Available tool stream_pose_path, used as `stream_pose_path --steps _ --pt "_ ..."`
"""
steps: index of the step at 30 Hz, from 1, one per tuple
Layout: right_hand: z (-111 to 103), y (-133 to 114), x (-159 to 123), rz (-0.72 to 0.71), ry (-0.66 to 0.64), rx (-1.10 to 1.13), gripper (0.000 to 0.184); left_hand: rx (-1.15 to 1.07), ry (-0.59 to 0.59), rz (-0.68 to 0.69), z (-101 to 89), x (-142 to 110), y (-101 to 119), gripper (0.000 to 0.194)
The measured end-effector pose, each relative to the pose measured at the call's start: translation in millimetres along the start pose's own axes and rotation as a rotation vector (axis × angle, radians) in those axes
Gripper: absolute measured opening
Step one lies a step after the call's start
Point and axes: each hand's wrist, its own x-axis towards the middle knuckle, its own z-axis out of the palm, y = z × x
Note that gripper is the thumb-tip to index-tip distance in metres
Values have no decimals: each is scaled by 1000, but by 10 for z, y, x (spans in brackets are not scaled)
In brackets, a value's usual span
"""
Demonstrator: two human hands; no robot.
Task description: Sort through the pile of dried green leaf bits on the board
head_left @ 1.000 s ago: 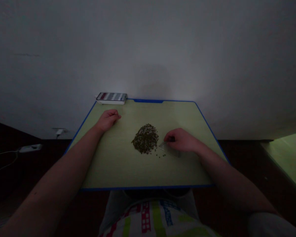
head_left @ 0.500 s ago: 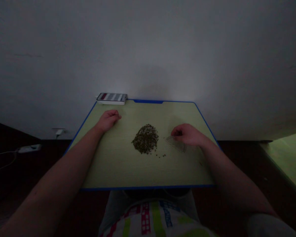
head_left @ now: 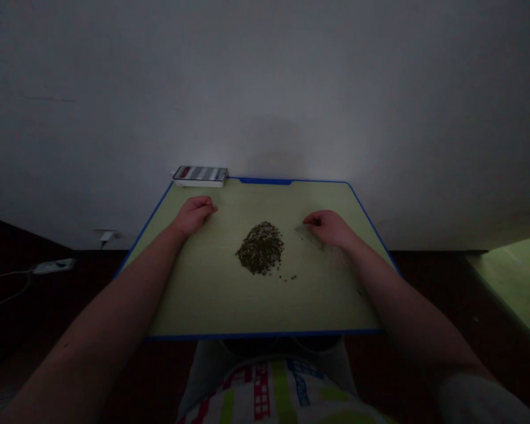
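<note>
Two hands on a small green table (head_left: 212,294), a pile of dark green grains (head_left: 261,248) between them.

Right hand (head_left: 330,228) curled loosely over a thin clear plastic piece (head_left: 311,238), fingertips (head_left: 311,221) touching its far end; whether pinching or only resting on it cannot be told in the dim light. Plastic piece flat on the tabletop just right of the grains, well apart from the near edge, long axis slanting from far-left to near-right, one end toward the pile. Left hand (head_left: 194,213) resting as a loose fist, holding nothing, near the far left corner beside a striped phone (head_left: 200,175). Few stray grains (head_left: 288,277) lying just nearer than the pile.
</note>
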Motion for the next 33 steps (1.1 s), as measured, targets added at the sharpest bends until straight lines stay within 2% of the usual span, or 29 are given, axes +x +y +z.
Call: stream_pose_path --steps 7,15,25,33 --pt "40 -171 -159 -120 -186 -1 25 -2 -15 7 -8 -9 14 24" --pt "76 -298 -311 -194 -306 0 28 -13 -8 -9 -12 22 -38 23" --pt "58 -363 -404 -223 -358 -32 28 -16 0 -5 -13 16 -33 23" --pt "93 -377 -410 -208 -284 -31 23 -7 -4 -34 -9 10 -8 24"
